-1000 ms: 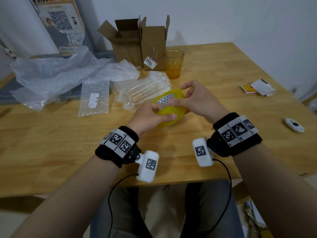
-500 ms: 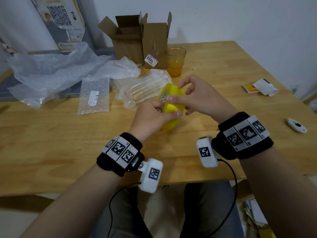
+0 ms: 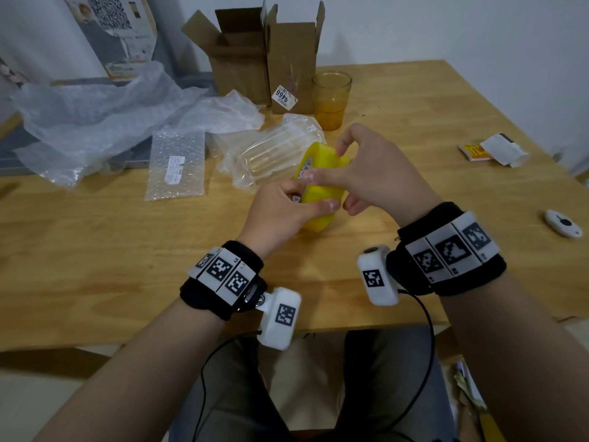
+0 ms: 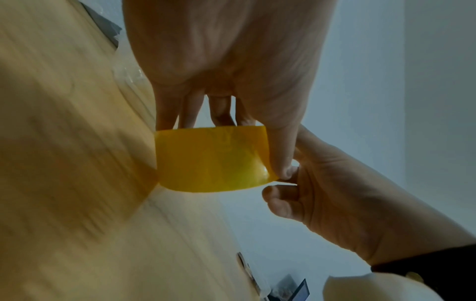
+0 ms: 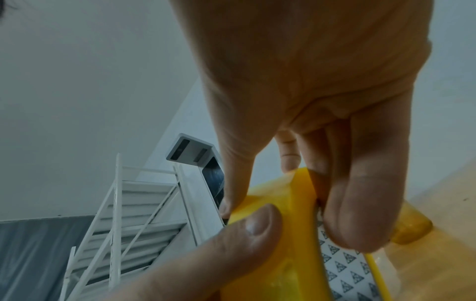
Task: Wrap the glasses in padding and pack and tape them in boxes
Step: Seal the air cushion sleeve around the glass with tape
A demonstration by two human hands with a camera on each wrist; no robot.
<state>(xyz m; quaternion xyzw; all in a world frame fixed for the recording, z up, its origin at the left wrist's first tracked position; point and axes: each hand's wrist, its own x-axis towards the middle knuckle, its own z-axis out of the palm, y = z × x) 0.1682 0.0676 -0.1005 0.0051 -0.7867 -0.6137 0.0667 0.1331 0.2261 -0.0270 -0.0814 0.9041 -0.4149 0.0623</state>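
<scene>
Tape roll (image 3: 322,186), yellow, is held on edge above the worktop (image 3: 95,250) between both hands. Left hand (image 3: 280,212) grips its lower side, thumb across the outer face; right hand (image 3: 373,173) pinches the upper rim. Amber glass (image 3: 330,100) stands beside two open boxes (image 3: 267,55), near padding (image 3: 271,151).
</scene>
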